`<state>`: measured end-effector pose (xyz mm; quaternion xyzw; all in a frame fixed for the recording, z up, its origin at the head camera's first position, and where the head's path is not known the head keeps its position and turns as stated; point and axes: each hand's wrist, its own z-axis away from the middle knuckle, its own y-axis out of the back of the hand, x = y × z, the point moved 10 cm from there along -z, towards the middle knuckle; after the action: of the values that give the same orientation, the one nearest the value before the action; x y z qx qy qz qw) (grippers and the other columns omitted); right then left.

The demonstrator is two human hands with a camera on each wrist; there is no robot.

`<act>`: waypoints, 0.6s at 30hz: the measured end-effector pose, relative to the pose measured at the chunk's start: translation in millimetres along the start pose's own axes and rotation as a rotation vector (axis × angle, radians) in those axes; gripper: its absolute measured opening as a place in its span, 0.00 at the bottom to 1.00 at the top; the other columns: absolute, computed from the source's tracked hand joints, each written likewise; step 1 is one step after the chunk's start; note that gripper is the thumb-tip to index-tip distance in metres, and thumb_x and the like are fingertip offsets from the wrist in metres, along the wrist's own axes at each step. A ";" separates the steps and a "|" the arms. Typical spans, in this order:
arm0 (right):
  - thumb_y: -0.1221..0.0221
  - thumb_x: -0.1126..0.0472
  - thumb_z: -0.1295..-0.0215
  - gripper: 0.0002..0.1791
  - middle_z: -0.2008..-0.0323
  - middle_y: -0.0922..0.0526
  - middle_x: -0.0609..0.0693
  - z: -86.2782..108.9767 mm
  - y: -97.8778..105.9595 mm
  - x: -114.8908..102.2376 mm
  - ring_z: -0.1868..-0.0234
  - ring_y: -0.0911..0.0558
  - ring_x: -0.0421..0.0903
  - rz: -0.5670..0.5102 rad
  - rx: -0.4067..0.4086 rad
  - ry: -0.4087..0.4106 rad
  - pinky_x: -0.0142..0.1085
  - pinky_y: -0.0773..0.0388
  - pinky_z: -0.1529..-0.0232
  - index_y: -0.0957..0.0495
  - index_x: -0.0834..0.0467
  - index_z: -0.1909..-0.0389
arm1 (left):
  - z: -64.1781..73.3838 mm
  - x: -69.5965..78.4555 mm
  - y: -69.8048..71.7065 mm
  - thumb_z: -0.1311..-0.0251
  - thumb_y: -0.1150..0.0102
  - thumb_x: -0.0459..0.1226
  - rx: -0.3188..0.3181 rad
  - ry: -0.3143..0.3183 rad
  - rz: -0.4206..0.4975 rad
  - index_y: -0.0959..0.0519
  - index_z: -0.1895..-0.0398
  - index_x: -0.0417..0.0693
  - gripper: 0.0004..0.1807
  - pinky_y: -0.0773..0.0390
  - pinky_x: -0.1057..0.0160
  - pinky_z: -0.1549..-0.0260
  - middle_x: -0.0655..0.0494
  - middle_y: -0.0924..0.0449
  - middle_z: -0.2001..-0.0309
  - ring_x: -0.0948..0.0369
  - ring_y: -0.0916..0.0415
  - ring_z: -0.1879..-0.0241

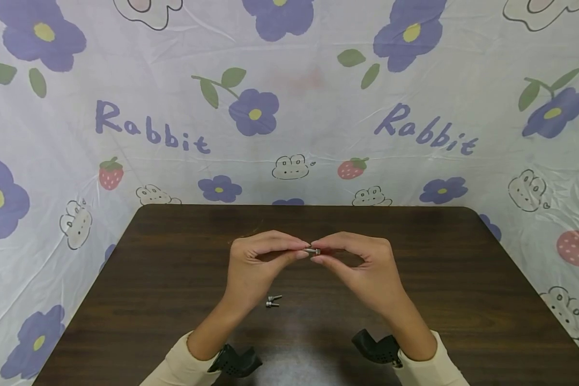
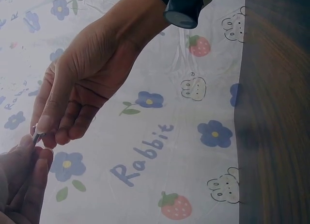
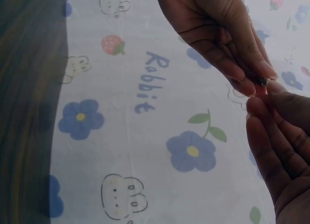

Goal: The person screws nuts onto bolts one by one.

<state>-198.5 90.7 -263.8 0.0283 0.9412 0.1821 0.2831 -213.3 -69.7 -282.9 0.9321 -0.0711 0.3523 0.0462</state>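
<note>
In the head view my left hand (image 1: 253, 268) and right hand (image 1: 366, 271) meet above the table, fingertip to fingertip. Between them lies a small silver socket-head screw (image 1: 312, 251), its head toward the right and its shaft toward the left. The left thumb and index finger pinch the shaft end; the right thumb and index finger pinch around the head. In the left wrist view the screw (image 2: 36, 136) shows as a thin metal piece between the fingertips. Fingers mostly hide the screw (image 3: 263, 81) in the right wrist view.
Two similar loose screws (image 1: 273, 301) lie close together on the dark wooden table (image 1: 173, 300), near the left wrist. Behind the table hangs a white cloth (image 1: 309, 128) with flowers, rabbits and strawberries. Black wrist devices (image 1: 236, 362) sit under both forearms.
</note>
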 end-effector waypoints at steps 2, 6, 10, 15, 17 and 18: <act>0.27 0.80 0.52 0.19 0.63 0.11 0.51 0.0 0.5 -1.5 0.63 0.12 0.44 0.000 0.006 0.012 0.30 0.16 0.59 0.12 0.60 0.59 | -0.1 -0.3 -0.1 0.48 0.28 0.22 -0.002 0.000 -0.004 0.11 0.65 0.37 0.08 0.13 0.57 0.66 0.49 0.12 0.66 0.54 0.14 0.65; 0.27 0.80 0.53 0.20 0.63 0.11 0.51 0.0 1.7 -4.2 0.63 0.12 0.45 0.005 0.019 0.043 0.31 0.16 0.59 0.12 0.61 0.59 | 0.3 -2.3 0.4 0.48 0.28 0.23 -0.003 0.020 -0.020 0.10 0.65 0.38 0.08 0.13 0.56 0.67 0.50 0.11 0.66 0.55 0.14 0.65; 0.27 0.80 0.52 0.20 0.63 0.10 0.51 0.6 1.5 -3.2 0.63 0.12 0.45 0.014 0.019 0.037 0.31 0.16 0.58 0.12 0.61 0.58 | 1.8 -5.0 0.6 0.47 0.28 0.24 -0.003 0.054 -0.030 0.10 0.64 0.38 0.07 0.13 0.54 0.67 0.51 0.11 0.66 0.56 0.14 0.65; 0.28 0.77 0.47 0.16 0.64 0.11 0.49 1.2 0.0 1.6 0.64 0.12 0.43 0.031 0.010 -0.012 0.32 0.16 0.60 0.12 0.58 0.59 | 2.2 -3.3 0.7 0.47 0.27 0.24 -0.005 0.051 -0.035 0.10 0.65 0.39 0.07 0.13 0.55 0.67 0.52 0.12 0.66 0.56 0.14 0.66; 0.29 0.74 0.43 0.12 0.65 0.11 0.47 1.6 -0.7 4.1 0.65 0.13 0.42 0.033 0.006 -0.036 0.31 0.16 0.62 0.12 0.57 0.61 | 2.0 -1.6 0.1 0.48 0.27 0.24 -0.011 0.034 -0.024 0.11 0.65 0.39 0.08 0.13 0.55 0.67 0.51 0.12 0.66 0.55 0.14 0.66; 0.29 0.73 0.42 0.10 0.66 0.11 0.46 1.9 -1.2 5.5 0.66 0.13 0.42 0.034 0.004 -0.047 0.31 0.16 0.63 0.12 0.56 0.62 | 2.0 -1.0 -0.6 0.48 0.27 0.23 -0.016 0.025 -0.017 0.11 0.65 0.39 0.08 0.13 0.55 0.67 0.51 0.12 0.66 0.55 0.14 0.66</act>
<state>-202.0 91.0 -268.5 0.0490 0.9341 0.1842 0.3020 -212.7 -69.3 -285.1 0.9278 -0.0653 0.3629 0.0577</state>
